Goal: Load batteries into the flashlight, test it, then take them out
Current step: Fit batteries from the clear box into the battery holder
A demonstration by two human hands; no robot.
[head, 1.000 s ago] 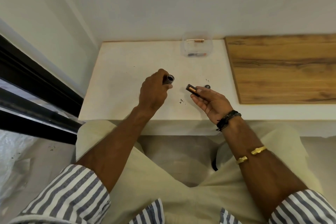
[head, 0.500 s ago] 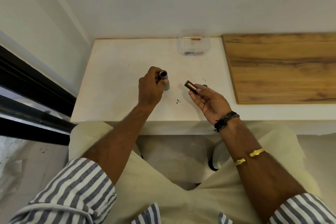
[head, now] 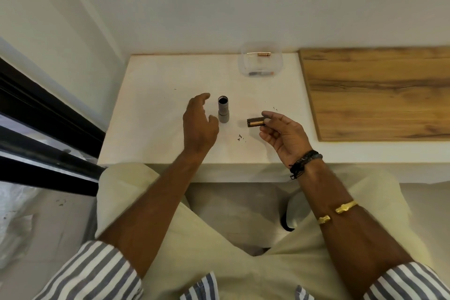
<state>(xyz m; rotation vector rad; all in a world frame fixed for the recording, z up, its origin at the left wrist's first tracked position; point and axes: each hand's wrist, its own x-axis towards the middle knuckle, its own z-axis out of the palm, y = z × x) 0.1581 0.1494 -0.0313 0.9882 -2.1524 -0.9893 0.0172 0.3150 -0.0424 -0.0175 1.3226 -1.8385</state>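
A small grey flashlight body (head: pixel 223 109) stands upright on the white table (head: pixel 151 109) with its open end facing up. My left hand (head: pixel 198 124) hovers just left of it, fingers relaxed and apart, not touching it. My right hand (head: pixel 282 133) pinches a black battery holder (head: pixel 255 122) with copper-coloured batteries in it, held just above the table to the right of the flashlight.
A clear plastic container (head: pixel 261 62) with a few batteries sits at the back of the table. A wooden board (head: pixel 375 90) covers the right side. Small dark specks (head: pixel 241 138) lie near the front edge. A dark window frame (head: pixel 36 134) runs along the left.
My left hand has stood the flashlight body upright on the table and let go of it. My right hand still holds the battery holder, turned more level.
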